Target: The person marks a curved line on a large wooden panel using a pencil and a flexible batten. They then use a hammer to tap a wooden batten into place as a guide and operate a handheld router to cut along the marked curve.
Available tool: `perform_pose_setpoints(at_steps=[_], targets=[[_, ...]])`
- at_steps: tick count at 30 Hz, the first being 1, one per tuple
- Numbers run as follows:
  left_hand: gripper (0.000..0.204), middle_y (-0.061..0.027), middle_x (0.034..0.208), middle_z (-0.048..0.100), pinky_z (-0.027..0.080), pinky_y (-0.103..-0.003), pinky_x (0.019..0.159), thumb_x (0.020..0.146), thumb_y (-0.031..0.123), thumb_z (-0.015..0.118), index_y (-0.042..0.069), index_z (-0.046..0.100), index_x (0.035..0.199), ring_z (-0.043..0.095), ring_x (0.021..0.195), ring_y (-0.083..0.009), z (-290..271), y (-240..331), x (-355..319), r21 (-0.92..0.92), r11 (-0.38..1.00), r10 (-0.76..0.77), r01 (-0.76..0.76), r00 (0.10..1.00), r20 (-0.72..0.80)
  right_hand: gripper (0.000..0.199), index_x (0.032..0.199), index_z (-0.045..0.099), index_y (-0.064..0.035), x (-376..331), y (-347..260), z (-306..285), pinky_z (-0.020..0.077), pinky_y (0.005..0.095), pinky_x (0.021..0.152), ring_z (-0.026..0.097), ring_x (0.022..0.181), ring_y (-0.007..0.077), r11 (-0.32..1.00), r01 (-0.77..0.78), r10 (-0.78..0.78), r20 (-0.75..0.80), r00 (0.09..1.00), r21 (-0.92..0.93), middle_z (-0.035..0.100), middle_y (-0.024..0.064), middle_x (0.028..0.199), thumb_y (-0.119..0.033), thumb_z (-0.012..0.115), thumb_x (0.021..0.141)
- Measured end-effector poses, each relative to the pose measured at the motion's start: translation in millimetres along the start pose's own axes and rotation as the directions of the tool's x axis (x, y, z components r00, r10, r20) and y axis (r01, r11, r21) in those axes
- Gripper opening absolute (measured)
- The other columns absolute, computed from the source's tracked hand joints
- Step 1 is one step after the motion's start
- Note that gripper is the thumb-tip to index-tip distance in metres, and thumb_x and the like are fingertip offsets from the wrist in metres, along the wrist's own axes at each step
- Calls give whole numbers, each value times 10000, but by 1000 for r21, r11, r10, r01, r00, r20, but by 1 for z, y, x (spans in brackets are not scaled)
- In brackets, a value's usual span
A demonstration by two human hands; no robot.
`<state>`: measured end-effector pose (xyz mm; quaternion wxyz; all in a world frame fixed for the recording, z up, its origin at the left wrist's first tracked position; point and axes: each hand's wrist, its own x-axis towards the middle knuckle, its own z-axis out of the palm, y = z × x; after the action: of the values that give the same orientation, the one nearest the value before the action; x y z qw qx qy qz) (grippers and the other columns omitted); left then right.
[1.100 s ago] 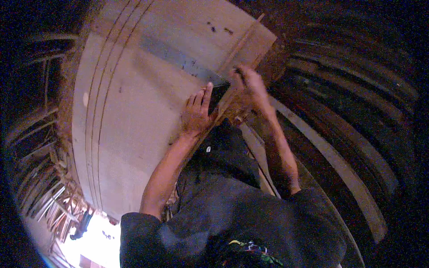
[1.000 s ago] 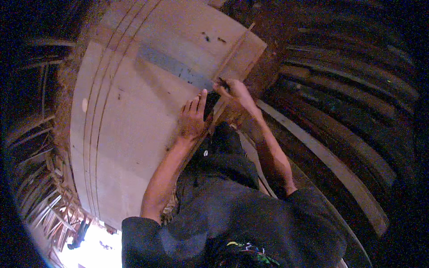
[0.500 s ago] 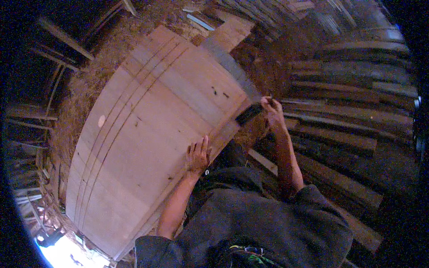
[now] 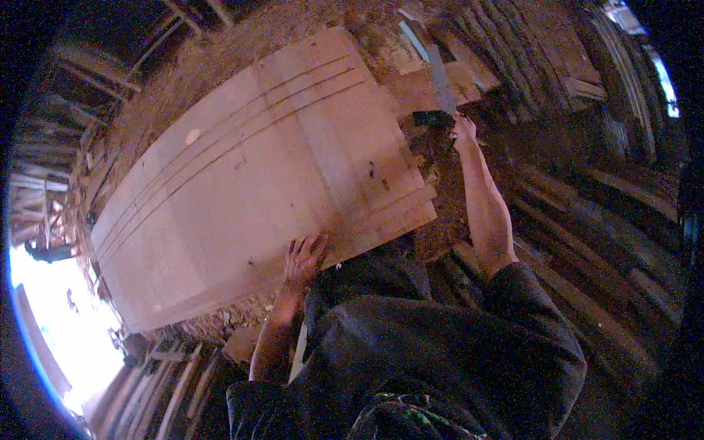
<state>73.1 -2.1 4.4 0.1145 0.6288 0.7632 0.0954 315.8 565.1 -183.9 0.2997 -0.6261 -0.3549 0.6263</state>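
Big plywood sheet point(image 4: 257, 183) already has three long grooves across it, left hand point(image 4: 302, 258) spread flat on its near edge, right hand point(image 4: 462, 130) past its far corner gripping what's probably a handsaw point(image 4: 438, 77), no fresh cut underway.

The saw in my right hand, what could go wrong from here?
The saw is held far out at arm's length in the right hand, so control may be poor. The left hand only rests on the board's near edge; the board could shift. The dim shed hides footing.
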Motion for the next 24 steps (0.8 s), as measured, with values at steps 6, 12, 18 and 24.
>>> perform_pose_setpoints(at_steps=[6, 12, 18, 24], targets=[[539, -123, 1359, 590, 410, -528, 1063, 909, 338, 678, 138, 589, 1401, 537, 1234, -362, 2, 16, 6, -26, 977, -212, 210, 970, -117, 519, 1038, 711, -49, 58, -21, -8, 528, 411, 807, 702, 895, 285, 696, 193, -446, -206, 871, -692, 745, 124, 960, -482, 839, 782], [622, -148, 1381, 571, 365, -528, 1102, 875, 388, 701, 91, 581, 1408, 509, 1259, -391, -15, 2, -7, -72, 936, -351, 344, 927, -133, 505, 990, 685, -8, -29, -58, 10, 540, 430, 769, 699, 858, 291, 598, 367, -579, -68, 812, -712, 731, 136, 919, -455, 824, 800], [705, -139, 1412, 552, 340, -548, 1123, 808, 392, 778, 114, 573, 1423, 489, 1293, -386, 1, -15, -55, 26, 889, -454, 457, 887, -86, 395, 957, 681, -7, -191, -44, 3, 527, 400, 760, 671, 808, 271, 534, 604, -263, 563, 784, -592, 708, 120, 866, -382, 771, 873], [717, -116, 1429, 540, 334, -538, 1132, 776, 368, 817, 129, 585, 1411, 472, 1322, -370, -9, -20, -51, -64, 877, -481, 477, 863, -153, 413, 1035, 666, 16, -206, 6, -59, 532, 384, 878, 679, 907, 278, 586, 619, -285, 583, 761, -522, 717, 109, 938, -329, 806, 857]])
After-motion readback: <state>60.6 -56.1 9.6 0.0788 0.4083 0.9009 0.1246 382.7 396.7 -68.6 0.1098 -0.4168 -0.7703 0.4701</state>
